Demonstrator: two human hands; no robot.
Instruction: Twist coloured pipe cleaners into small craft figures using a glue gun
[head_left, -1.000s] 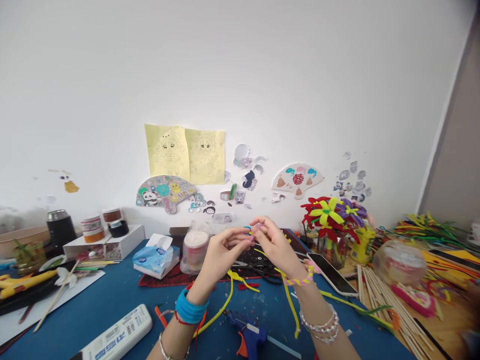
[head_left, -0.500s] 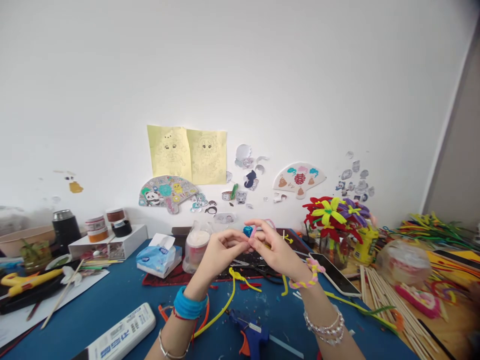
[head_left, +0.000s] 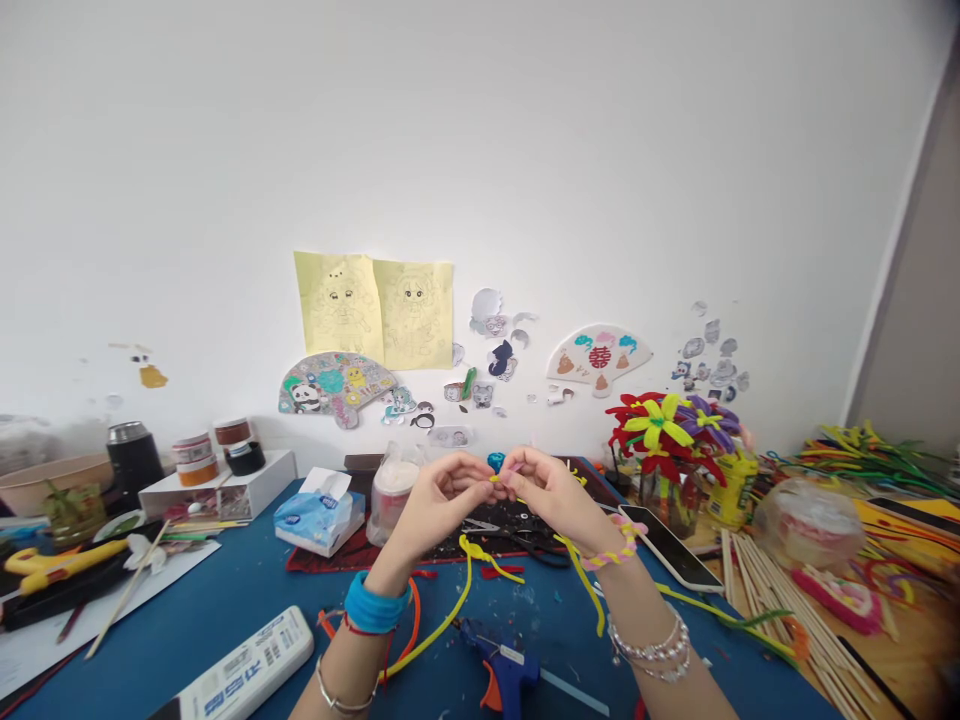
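Note:
My left hand (head_left: 442,497) and my right hand (head_left: 551,492) meet above the blue cutting mat (head_left: 225,590), their fingertips pinching a small twist of pink and yellow pipe cleaner (head_left: 504,478). A small blue piece (head_left: 495,462) shows just behind the fingertips. A yellow pipe cleaner (head_left: 583,578) hangs down past my right wrist, its upper part hidden by the hand. Another yellow pipe cleaner (head_left: 463,590) lies on the mat beneath my left forearm.
A blue glue gun (head_left: 495,675) lies on the mat, with scissors (head_left: 495,525) behind my hands. A phone (head_left: 667,548), a tissue pack (head_left: 319,512), a jar of pipe-cleaner flowers (head_left: 664,455) and wooden sticks (head_left: 772,610) stand around them.
My hands have drawn closer, and the pink loop above my right hand has gone down between my fingers. The yellow pipe cleaner now hangs lower past my right wrist.

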